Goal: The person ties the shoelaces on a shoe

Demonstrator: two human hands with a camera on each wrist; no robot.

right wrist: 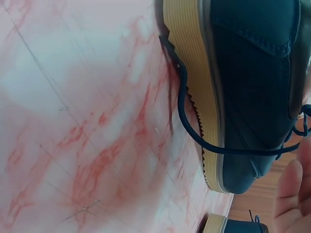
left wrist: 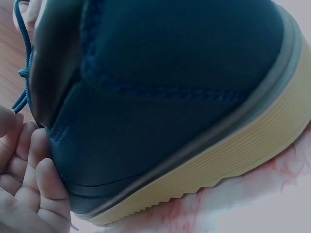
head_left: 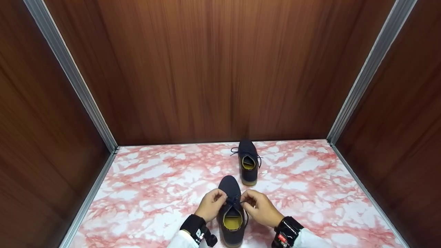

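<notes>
A dark navy lace-up shoe point(head_left: 228, 185) with a yellow lining stands on the table, toe pointing away from me. My left hand point(head_left: 211, 205) pinches the shoelace at the left of the lacing, its other fingers beside the shoe. On the opposite side, my right hand point(head_left: 260, 207) pinches the lace between thumb and finger. A small knot point(left wrist: 23, 73) shows over the shoe's opening in the left wrist view. From the right hand, a loose lace end point(right wrist: 214, 148) curves down past the tan ridged sole point(right wrist: 187, 48) to the table.
A matching shoe point(head_left: 247, 147) stands farther back, slightly right, with its lace tied in a bow. The red-and-white marbled tabletop point(head_left: 151, 196) is enclosed by brown wood panels point(head_left: 220, 69) with metal corner strips point(head_left: 75, 75).
</notes>
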